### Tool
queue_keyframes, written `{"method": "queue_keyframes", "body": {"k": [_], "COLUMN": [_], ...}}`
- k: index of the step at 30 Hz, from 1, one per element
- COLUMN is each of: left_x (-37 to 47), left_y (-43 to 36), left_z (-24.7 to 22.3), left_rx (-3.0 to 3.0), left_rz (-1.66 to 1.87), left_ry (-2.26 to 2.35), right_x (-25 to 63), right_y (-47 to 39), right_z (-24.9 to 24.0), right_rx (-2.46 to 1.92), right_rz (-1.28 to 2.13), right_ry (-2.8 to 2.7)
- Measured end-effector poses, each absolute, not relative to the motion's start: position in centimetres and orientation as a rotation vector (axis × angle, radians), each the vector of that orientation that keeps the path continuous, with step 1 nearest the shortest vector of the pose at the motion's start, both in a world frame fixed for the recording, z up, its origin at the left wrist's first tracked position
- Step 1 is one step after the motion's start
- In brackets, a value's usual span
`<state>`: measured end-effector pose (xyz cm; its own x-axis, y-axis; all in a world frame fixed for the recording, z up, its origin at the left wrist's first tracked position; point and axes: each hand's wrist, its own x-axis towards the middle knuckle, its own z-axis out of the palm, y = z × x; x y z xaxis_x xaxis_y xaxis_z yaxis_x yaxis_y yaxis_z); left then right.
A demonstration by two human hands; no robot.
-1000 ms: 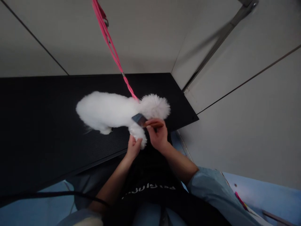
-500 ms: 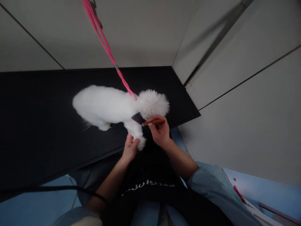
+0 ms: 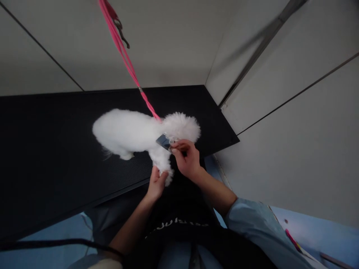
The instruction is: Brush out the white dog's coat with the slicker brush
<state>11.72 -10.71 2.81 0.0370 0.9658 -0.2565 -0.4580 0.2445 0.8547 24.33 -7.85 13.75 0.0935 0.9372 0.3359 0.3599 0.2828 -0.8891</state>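
Note:
A fluffy white dog (image 3: 126, 129) stands on a black grooming table (image 3: 56, 157), its head toward the right. My left hand (image 3: 157, 182) is closed around the lower part of its front leg (image 3: 162, 158), near the paw. In my right hand (image 3: 187, 158) is a slicker brush (image 3: 163, 142) with a brown wooden handle. The brush's flat head lies at the top of that leg, just below the dog's fluffy head (image 3: 181, 127). A pink grooming loop (image 3: 148, 103) runs from the dog's neck up to the top left.
A metal clip (image 3: 121, 33) hangs beside the pink cord. Pale wall panels (image 3: 168, 45) close off the table's far side and right end. A dark cable (image 3: 56, 243) crosses at lower left. Blue floor (image 3: 45, 257) shows below the table.
The brush has turned so its flat head now shows paler against the upper leg. My left hand still grips the leg. The whole view has shifted slightly, with the dog a little lower.

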Motion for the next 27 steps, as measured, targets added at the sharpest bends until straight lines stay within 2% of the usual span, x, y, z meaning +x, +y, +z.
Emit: {"method": "queue_keyframes", "body": {"k": [4, 7, 12, 15, 19, 23, 27], "left_x": [11.9, 11.9, 11.6, 11.2, 10.7, 10.4, 10.0], "left_y": [-10.8, -10.8, -11.0, -11.4, -11.5, -11.3, -11.4], "left_z": [2.5, 2.7, 3.6, 4.2, 4.4, 4.2, 4.5], "left_rx": [0.691, 0.718, 0.75, 0.786, 0.782, 0.758, 0.72], "left_rz": [1.215, 1.236, 1.164, 1.146, 1.08, 1.154, 1.084], "left_ry": [0.992, 1.0, 0.961, 0.932, 0.928, 0.983, 0.988], "right_x": [24.0, 24.1, 25.0, 26.1, 26.8, 26.5, 26.4], "right_y": [-7.8, -7.9, -8.5, -8.5, -8.5, -8.9, -9.3], "right_z": [13.6, 13.5, 13.8, 14.4, 14.5, 13.9, 13.9], "right_rx": [-1.261, -1.307, -1.255, -1.252, -1.114, -1.195, -1.181], "right_rz": [0.803, 0.642, 0.788, 0.666, 0.891, 0.774, 0.916], "right_ry": [-1.545, -1.446, -1.631, -1.557, -1.716, -1.541, -1.55]}}
